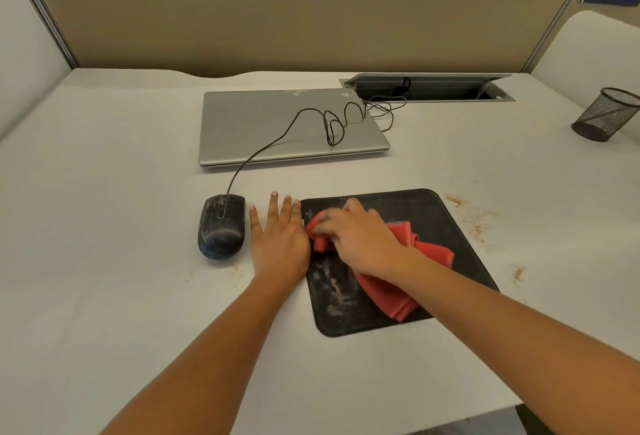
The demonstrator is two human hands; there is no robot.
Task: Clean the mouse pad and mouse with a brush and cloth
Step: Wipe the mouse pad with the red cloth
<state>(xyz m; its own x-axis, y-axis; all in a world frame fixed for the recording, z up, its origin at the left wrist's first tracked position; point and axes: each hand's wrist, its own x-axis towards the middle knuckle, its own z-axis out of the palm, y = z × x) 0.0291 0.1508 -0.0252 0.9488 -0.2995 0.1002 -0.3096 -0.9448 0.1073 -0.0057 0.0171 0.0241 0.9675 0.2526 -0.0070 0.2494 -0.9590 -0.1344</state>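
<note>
A black mouse pad lies on the white desk, smeared with pale dust near its left side. My right hand grips a bunched red cloth and holds it against the pad's upper left part. My left hand lies flat on the desk with straight fingers, right against the pad's left edge. A dusty black wired mouse sits on the desk just left of my left hand. No brush is in view.
A shut grey laptop lies behind, with the mouse cable looping over it to a cable hatch. A black mesh cup stands far right. Brown crumbs dot the desk right of the pad.
</note>
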